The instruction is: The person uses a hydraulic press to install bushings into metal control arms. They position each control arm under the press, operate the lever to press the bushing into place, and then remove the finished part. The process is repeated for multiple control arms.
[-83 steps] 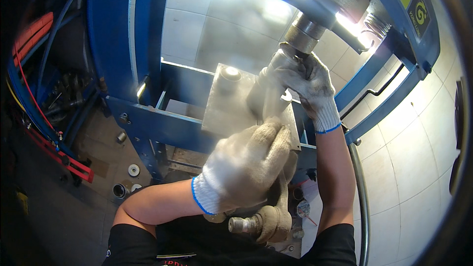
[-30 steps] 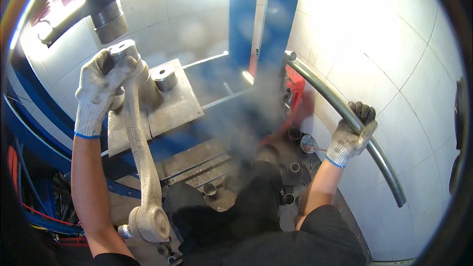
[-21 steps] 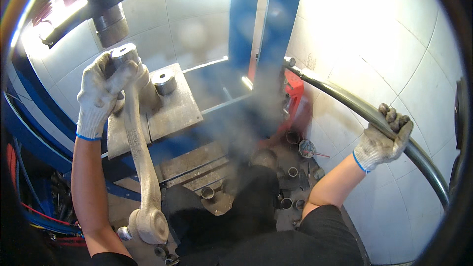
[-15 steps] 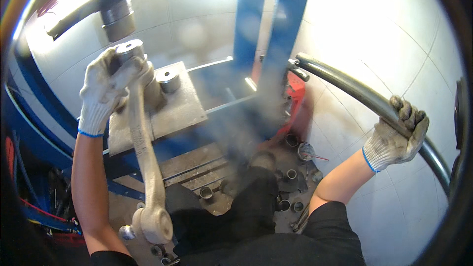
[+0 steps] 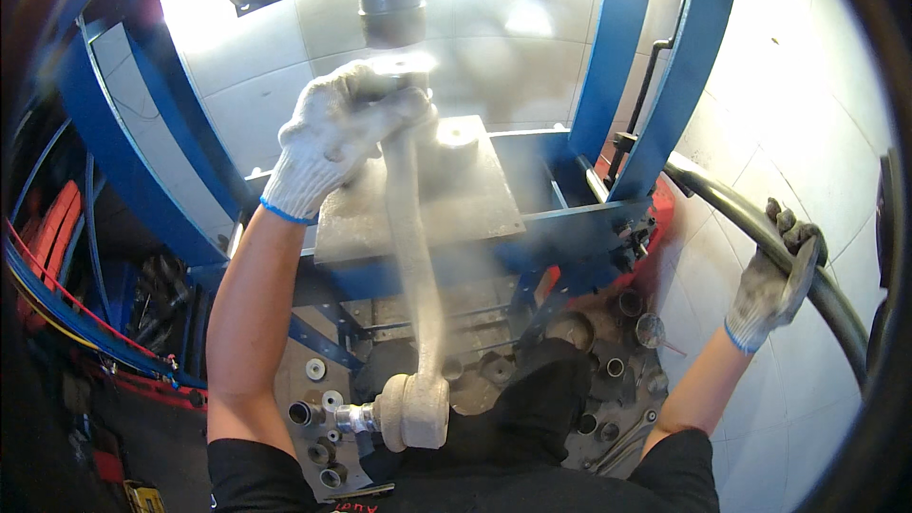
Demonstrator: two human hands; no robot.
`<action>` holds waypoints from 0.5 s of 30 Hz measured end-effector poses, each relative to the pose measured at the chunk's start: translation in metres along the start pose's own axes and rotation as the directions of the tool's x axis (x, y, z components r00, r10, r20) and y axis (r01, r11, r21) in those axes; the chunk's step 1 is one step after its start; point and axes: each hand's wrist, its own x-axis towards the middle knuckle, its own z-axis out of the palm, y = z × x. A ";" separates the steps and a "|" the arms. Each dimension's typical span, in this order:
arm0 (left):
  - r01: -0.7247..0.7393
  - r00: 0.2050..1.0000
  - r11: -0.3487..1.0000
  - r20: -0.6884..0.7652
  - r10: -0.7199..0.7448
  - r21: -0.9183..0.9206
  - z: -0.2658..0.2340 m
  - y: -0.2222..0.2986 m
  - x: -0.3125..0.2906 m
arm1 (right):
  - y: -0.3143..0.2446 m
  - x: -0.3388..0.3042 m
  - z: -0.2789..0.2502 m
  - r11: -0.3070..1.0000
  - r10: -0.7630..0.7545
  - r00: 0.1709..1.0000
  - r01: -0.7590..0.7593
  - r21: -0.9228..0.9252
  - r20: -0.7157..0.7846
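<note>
our left hand (image 5: 344,128), the nearer, clutches the suspension arm (image 5: 410,237) by its far end over the steel plate (image 5: 356,214); its long axis crosses the plate's near edge toward us. our right hand (image 5: 771,285) clasps the curved bar (image 5: 727,199).

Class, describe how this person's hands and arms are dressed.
The left hand and right hand wear off-white knitted gloves with ribbed cuffs edged in blue; the right glove has darkened fingers. Beyond short black sleeves, the forearms are bare.
</note>
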 end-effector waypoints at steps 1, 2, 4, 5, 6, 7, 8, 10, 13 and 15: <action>0.001 1.000 1.000 -0.004 -0.001 -0.006 0.000 0.001 -0.001 | 0.001 -0.007 -0.006 1.000 0.026 1.000 -0.026 0.004 -0.015; -0.002 1.000 1.000 -0.003 0.002 -0.010 0.000 0.002 -0.001 | 0.002 -0.013 -0.014 0.999 0.017 0.998 -0.019 -0.036 -0.056; 0.006 1.000 0.999 0.017 -0.007 0.048 -0.002 0.003 0.001 | 0.011 -0.025 -0.029 0.984 -0.006 0.999 -0.003 -0.180 -0.048; 0.015 0.999 0.994 0.031 -0.019 0.106 -0.003 0.003 0.003 | 0.018 -0.032 -0.038 0.966 0.040 0.991 -0.072 -0.248 -0.131; 0.039 0.999 0.984 0.026 -0.044 0.177 -0.004 0.003 0.004 | 0.029 -0.041 -0.045 0.912 0.054 0.994 -0.087 -0.402 -0.093; 0.024 0.999 0.992 0.045 -0.030 0.123 -0.004 0.003 0.004 | 0.044 -0.054 -0.051 0.832 0.115 0.985 -0.166 -0.529 -0.128; 0.022 0.999 0.996 0.042 -0.025 0.083 -0.004 0.003 0.003 | 0.059 -0.068 -0.058 0.729 0.168 0.971 -0.237 -0.642 -0.168; 0.012 1.000 0.998 0.025 -0.014 0.066 -0.004 0.001 0.000 | 0.087 -0.102 -0.068 0.478 0.323 0.946 -0.138 -0.868 0.027; -0.024 1.000 0.992 0.005 0.023 0.124 -0.003 -0.003 -0.001 | 0.115 -0.139 -0.081 0.214 0.525 0.831 0.079 -0.974 0.183; -0.039 0.999 0.988 0.026 0.036 0.148 -0.004 -0.007 0.001 | 0.122 -0.145 -0.086 0.155 0.581 0.801 0.064 -0.986 0.143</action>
